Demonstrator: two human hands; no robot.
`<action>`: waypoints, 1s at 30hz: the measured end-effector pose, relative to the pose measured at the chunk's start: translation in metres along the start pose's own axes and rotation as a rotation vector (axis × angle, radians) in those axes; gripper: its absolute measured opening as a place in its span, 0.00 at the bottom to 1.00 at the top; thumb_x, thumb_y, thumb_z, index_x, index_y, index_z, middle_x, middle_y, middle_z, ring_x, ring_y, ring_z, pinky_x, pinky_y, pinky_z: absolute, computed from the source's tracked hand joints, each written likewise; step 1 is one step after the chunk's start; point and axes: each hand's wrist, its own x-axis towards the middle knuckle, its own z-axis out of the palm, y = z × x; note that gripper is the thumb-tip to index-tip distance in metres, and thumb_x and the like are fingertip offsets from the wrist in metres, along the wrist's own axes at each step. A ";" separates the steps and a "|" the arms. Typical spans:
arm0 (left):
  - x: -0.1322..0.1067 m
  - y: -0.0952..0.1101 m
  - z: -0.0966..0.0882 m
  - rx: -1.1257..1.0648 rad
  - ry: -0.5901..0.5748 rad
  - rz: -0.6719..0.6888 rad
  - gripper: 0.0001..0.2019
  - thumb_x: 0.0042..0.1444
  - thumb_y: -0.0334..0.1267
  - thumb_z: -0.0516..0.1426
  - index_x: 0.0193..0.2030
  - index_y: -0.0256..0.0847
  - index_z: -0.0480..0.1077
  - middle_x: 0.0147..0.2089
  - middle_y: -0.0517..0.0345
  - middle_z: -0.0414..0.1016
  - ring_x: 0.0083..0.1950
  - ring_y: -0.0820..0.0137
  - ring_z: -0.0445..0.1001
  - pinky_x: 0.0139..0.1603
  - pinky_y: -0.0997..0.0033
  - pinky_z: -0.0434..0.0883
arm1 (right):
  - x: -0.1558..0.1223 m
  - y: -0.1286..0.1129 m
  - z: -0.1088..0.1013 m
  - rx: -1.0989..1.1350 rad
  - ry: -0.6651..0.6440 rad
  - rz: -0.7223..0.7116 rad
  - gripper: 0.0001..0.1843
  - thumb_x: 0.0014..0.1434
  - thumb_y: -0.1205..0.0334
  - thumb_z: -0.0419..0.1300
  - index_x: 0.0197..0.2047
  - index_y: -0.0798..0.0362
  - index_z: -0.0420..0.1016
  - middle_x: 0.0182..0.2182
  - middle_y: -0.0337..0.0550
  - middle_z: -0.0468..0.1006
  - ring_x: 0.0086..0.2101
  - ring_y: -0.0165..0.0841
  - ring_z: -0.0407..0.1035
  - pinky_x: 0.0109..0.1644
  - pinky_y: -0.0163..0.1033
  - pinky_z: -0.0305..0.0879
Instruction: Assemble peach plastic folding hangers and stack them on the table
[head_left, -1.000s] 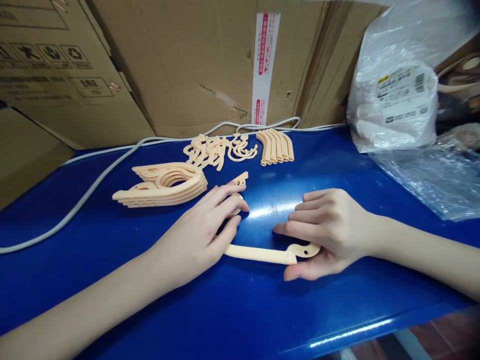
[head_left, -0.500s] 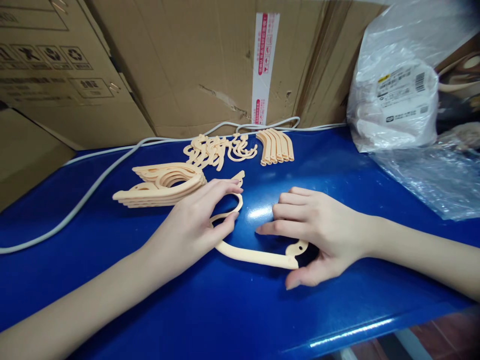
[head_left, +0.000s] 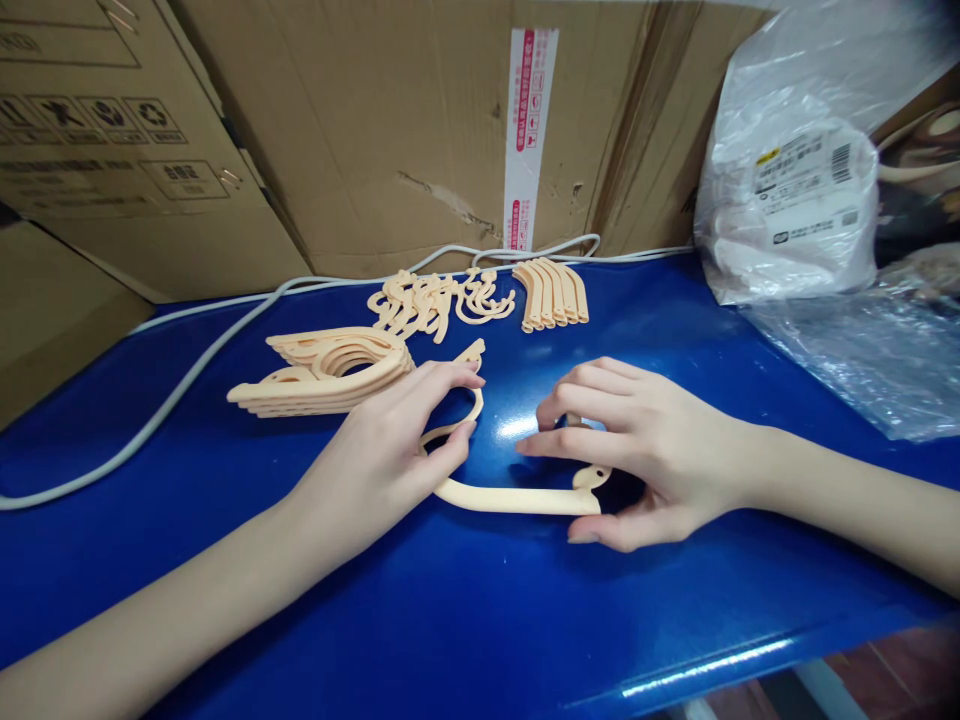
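Observation:
A cream plastic folding hanger (head_left: 517,499) lies between my hands, its long curved arm pointing right. My left hand (head_left: 397,420) is closed around its middle, thumb and forefinger pinching near the looped part. At the hanger's right end, my right hand (head_left: 630,440) arches with its fingers apart and its thumb just below the tip. A small rounded tab (head_left: 592,477) with a hole shows beside that end. Part of a pale piece shows behind the right fingers; the palm side is hidden. Left of my left hand sits a stack of similar hangers (head_left: 322,385).
Behind lie a pile of curvy cream pieces (head_left: 412,300) and a row of curved arm pieces (head_left: 551,293). A white cable (head_left: 217,345) runs along the blue table (head_left: 420,620). Cardboard boxes (head_left: 390,130) stand behind; a clear plastic bag (head_left: 795,220) rests at right.
The hanger's right end has swung slightly away from me. My right hand has shifted a little up with it, its fingers more spread. My left hand keeps nearly the same place.

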 end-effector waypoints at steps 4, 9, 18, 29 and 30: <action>0.000 0.000 0.000 -0.001 -0.001 -0.019 0.12 0.64 0.34 0.54 0.54 0.42 0.67 0.57 0.53 0.74 0.59 0.64 0.73 0.58 0.66 0.70 | -0.002 0.002 -0.007 -0.143 0.060 0.011 0.31 0.60 0.38 0.58 0.54 0.56 0.74 0.42 0.50 0.74 0.38 0.38 0.65 0.43 0.44 0.59; -0.001 0.000 -0.001 0.005 0.004 -0.018 0.12 0.64 0.34 0.55 0.53 0.42 0.67 0.57 0.54 0.74 0.59 0.65 0.73 0.58 0.69 0.70 | -0.003 0.003 -0.008 -0.288 0.082 -0.033 0.29 0.62 0.37 0.55 0.46 0.55 0.76 0.36 0.48 0.74 0.34 0.36 0.64 0.39 0.43 0.56; -0.001 0.001 -0.001 0.001 -0.013 -0.025 0.11 0.64 0.35 0.54 0.53 0.42 0.67 0.58 0.53 0.74 0.59 0.63 0.73 0.57 0.67 0.71 | -0.001 0.001 -0.007 -0.211 0.037 -0.027 0.28 0.62 0.38 0.56 0.48 0.56 0.75 0.36 0.47 0.77 0.37 0.38 0.67 0.45 0.46 0.60; -0.002 0.001 0.001 0.006 -0.006 0.005 0.11 0.65 0.35 0.54 0.54 0.42 0.66 0.59 0.52 0.74 0.59 0.64 0.73 0.57 0.68 0.71 | 0.004 -0.012 0.002 0.102 -0.047 -0.025 0.19 0.63 0.57 0.57 0.54 0.58 0.74 0.45 0.50 0.78 0.43 0.38 0.68 0.48 0.44 0.61; -0.002 0.002 0.001 0.007 -0.008 0.003 0.11 0.65 0.35 0.54 0.54 0.42 0.66 0.59 0.52 0.74 0.60 0.64 0.73 0.58 0.68 0.71 | 0.004 -0.013 0.002 0.110 -0.050 -0.027 0.19 0.63 0.58 0.57 0.53 0.58 0.75 0.46 0.50 0.78 0.43 0.38 0.67 0.48 0.44 0.62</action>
